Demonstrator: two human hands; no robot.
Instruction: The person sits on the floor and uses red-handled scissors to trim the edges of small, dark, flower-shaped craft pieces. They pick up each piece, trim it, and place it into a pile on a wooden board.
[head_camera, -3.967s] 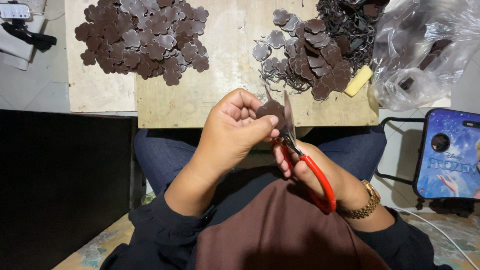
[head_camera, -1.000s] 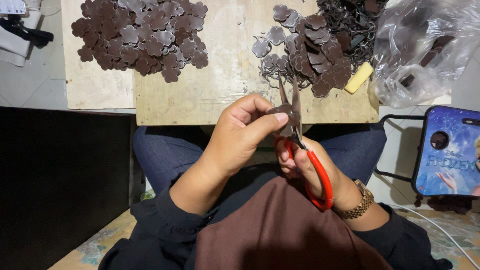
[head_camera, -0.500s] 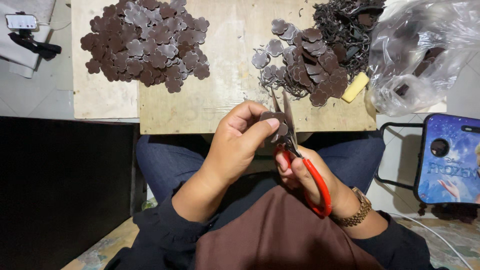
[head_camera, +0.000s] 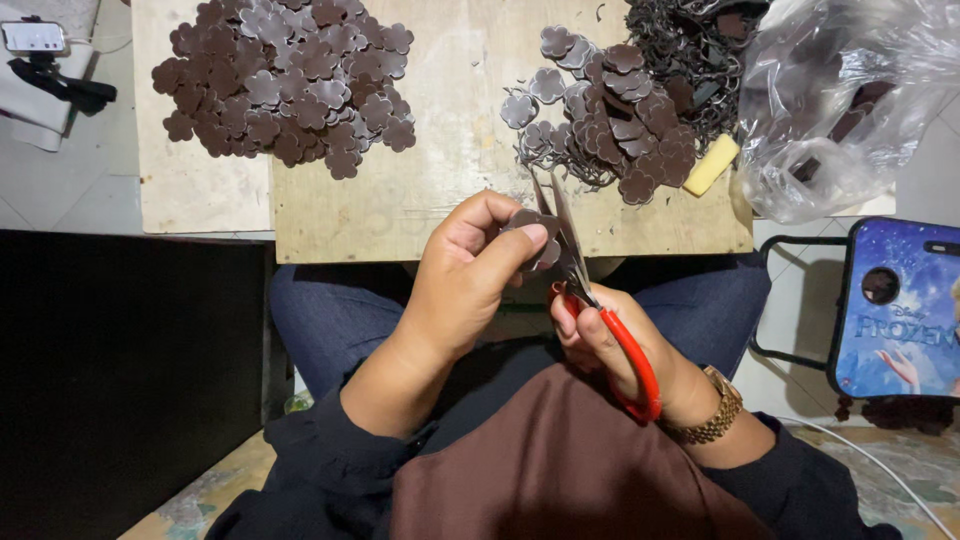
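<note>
While my left hand (head_camera: 462, 275) pinched a small dark brown flower-shaped piece (head_camera: 538, 240) between thumb and forefinger, my right hand (head_camera: 610, 345) was closed around the red handles of a pair of scissors (head_camera: 590, 300). The blades stood slightly parted and pointed away from me, and the piece sat right against them, touching the metal just past my left fingertips. Both hands hovered over my lap, just short of the near edge of the wooden board (head_camera: 430, 200).

Beyond the scissor tips, a loose heap of cut flower shapes (head_camera: 610, 120) lay on the board, some grey side up, some brown. Beside that heap, further to the right, a small yellow block (head_camera: 711, 165) rested, and behind it a tangle of dark offcuts (head_camera: 690, 50) piled up. Right of those, well apart from my hands, a crumpled clear plastic bag (head_camera: 840, 110) sat at the board's end.

Far off to the left of my grip, a larger pile of brown flower pieces (head_camera: 285, 85) covered the board's other end. On my right wrist I wore a gold-coloured watch (head_camera: 715, 410). Past it stood a blue printed case (head_camera: 900, 310).
</note>
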